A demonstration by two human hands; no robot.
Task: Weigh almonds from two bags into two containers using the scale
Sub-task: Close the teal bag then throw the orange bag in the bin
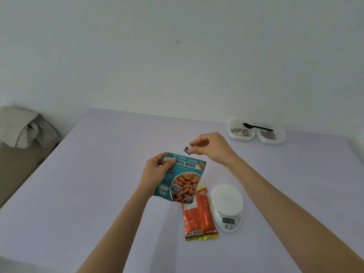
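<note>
Fingers [197,143] of the right hand [213,149] are pinching a small teal scrap [186,150], apparently a strip torn from the top of the teal almond bag [182,180], just above that bag's upper edge. The left hand [157,171] is gripping the bag by its upper left corner, thumb on the front. It is holding the bag upright above the table [88,203], seemingly to steady it while it is opened for pouring. A second, orange bag [199,217] is lying flat on the table just beside the scale [226,201], likely waiting its turn. Well apart, at the far right, two white containers [239,135] are sitting side by side. Each is holding a few brownish pieces, probably almonds, and a black spoon [258,127] is resting across their rims.
</note>
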